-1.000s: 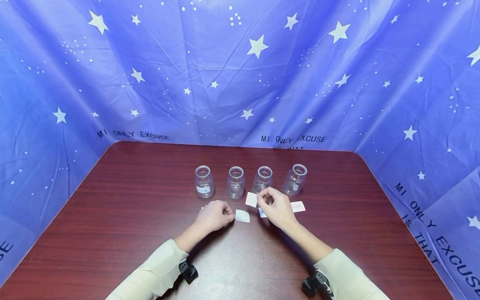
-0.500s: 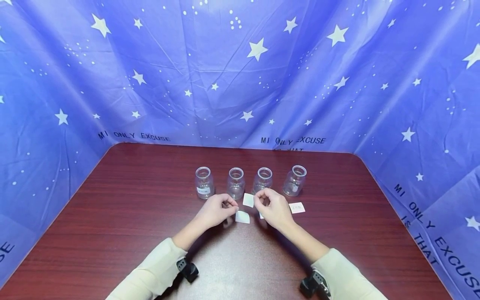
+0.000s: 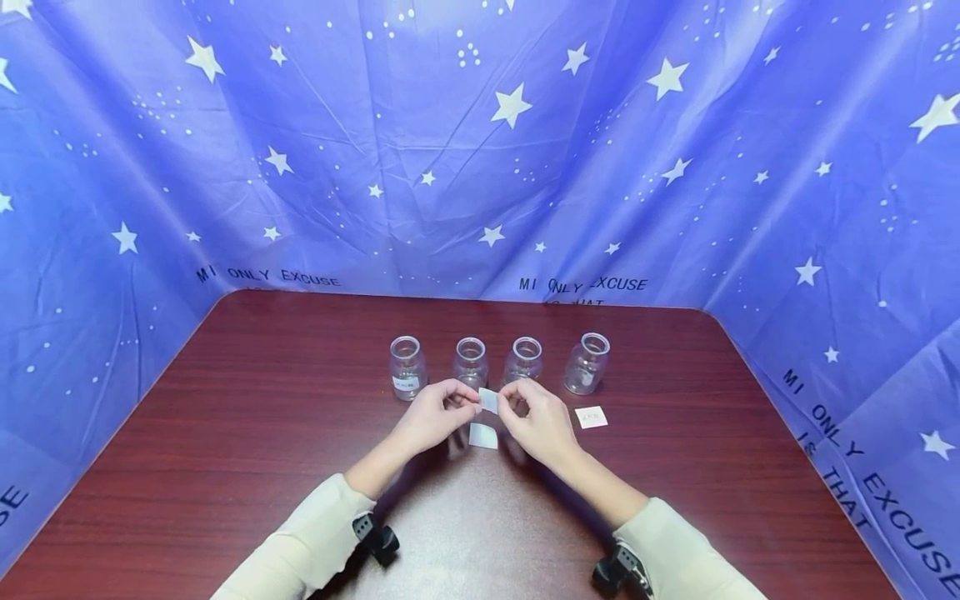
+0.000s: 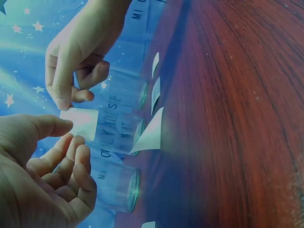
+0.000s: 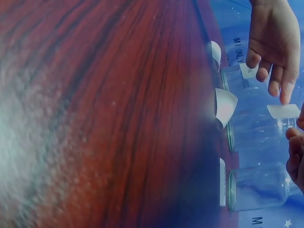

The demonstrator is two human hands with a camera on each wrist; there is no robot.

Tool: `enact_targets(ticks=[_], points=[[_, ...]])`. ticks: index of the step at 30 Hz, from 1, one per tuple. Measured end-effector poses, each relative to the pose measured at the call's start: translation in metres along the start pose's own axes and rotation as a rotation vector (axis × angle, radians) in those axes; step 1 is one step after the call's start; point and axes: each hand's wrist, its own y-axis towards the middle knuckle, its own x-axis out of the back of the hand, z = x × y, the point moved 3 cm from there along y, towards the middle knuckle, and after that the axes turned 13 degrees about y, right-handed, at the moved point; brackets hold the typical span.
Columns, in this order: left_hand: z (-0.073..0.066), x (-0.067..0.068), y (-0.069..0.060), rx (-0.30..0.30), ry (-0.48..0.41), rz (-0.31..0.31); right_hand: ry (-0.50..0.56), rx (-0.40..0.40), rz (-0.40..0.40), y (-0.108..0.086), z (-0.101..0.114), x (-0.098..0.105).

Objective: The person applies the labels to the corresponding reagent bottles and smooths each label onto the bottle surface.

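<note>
In the head view, a small white label [image 3: 488, 401] is raised between the two hands. My right hand [image 3: 543, 421] pinches its right edge between thumb and finger. At the opposite edge, thumb and fingertip of my left hand [image 3: 430, 418] meet the label; the left wrist view shows that thumb [image 4: 57, 126] lying on its edge. Below them a second white label [image 3: 483, 436] rests on the table, its side curling up in the left wrist view. Another label [image 3: 591, 417] with faint writing lies to the right. Some labels are hidden behind the hands in the head view.
Several clear glass jars stand in a row behind the hands. The leftmost jar [image 3: 406, 367] bears a written label, and the rightmost jar [image 3: 587, 367] has a pale patch. The dark red wooden table [image 3: 247, 433] ends at a blue star-patterned curtain [image 3: 420, 142].
My right hand has brought the raised label leftward. The left hand has lifted from the table and moved up to the label's edge, so both hands now meet at it.
</note>
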Motion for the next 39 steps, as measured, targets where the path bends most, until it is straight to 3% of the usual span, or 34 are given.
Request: enact_targets(ticks=[11,18,25,32,35,39], points=[[0.001,0.002,0.001,0.035,-0.066,-0.059,-0.092,0.333,0.009,-0.004,0.012,-0.006],[0.000,0.005,0.000,0.036,-0.071,-0.088,-0.127,0.439,0.016,-0.005,0.014,-0.012],[0.000,0.006,0.000,0.028,-0.078,-0.112,-0.119,0.421,0.023,-0.005,0.013,-0.012],[0.003,0.008,0.003,0.058,-0.102,-0.124,-0.119,0.368,0.009,-0.005,0.011,-0.009],[0.005,0.008,0.003,0.074,-0.108,-0.121,-0.110,0.291,0.002,-0.003,0.009,-0.007],[0.006,0.007,0.003,0.083,-0.099,-0.109,-0.059,0.093,0.011,0.001,0.003,-0.005]])
